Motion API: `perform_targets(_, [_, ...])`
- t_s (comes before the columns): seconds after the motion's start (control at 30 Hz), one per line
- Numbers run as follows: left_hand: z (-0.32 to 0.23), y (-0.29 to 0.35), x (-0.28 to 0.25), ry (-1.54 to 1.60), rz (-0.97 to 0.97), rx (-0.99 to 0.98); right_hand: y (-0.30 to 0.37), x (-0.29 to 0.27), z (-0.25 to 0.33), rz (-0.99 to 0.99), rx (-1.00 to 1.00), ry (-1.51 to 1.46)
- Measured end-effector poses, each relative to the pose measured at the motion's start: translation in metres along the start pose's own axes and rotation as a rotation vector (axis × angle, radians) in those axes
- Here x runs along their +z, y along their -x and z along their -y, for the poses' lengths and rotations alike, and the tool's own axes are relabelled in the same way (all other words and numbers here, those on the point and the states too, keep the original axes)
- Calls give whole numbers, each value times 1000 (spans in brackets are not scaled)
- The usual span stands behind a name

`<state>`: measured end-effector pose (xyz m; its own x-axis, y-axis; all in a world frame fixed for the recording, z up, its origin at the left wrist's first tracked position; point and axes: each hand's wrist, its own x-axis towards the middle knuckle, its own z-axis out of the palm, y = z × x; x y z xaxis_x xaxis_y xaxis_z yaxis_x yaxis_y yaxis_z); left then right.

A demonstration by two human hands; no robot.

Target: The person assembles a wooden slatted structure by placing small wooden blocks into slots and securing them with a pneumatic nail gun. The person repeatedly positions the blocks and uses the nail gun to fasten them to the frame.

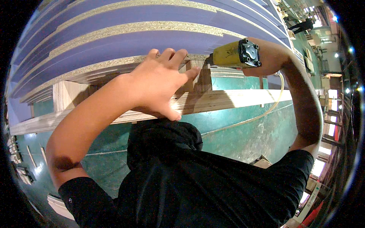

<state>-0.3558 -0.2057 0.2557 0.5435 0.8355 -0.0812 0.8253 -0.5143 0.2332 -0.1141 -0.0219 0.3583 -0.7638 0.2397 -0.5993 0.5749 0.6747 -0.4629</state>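
My left hand [157, 81] lies with spread fingers across a pale wooden frame. Its thumb touches the near plank [228, 99], and its fingertips reach toward the speckled edge of a purple-faced board [114, 47]. In my right hand [270, 57] is a yellow nail gun [227, 54] with a metal end cap; the tool hides part of the grip. Its dark nose points left, at the top of a short wooden block [199, 78] between the plank and the board. Another wooden block [70, 95] sits farther left in the frame.
Several purple boards stand in rows beyond the frame. A pale air hose [275, 104] trails from the nail gun across the green floor [243, 131]. Another person [304, 25] in dark clothes is far off at upper right. Stacked panels [60, 207] lie at lower left.
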Motion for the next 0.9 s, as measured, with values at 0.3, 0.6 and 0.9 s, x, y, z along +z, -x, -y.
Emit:
perform_targets(0.3, [14,29,1,-69,-47,30,15,15,35,-112,510,48])
perform_targets(0.6, [84,330,-41,-148,-307,3,49,147,161,-421,503,-570])
perform_targets(0.9, [118,561,52,407,-833,-195,-207,294,392,19,-219,-301])
